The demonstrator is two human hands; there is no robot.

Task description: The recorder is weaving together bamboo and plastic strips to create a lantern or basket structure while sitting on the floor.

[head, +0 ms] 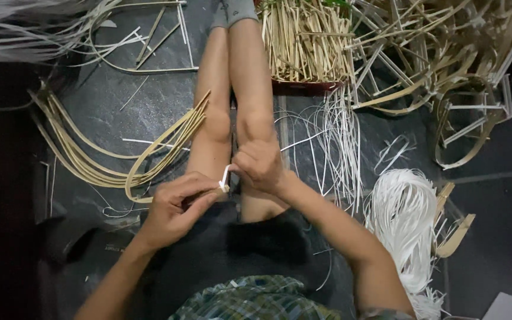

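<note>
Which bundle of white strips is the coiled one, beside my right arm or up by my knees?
The bundle of white strips beside your right arm is the coiled one, looped into a thick hank. The strips by your knees lie loose and mostly straight on the floor.

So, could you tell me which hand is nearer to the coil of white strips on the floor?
Right. The right hand is left of the coil of white strips; the left hand is farther left, beyond the knees.
</note>
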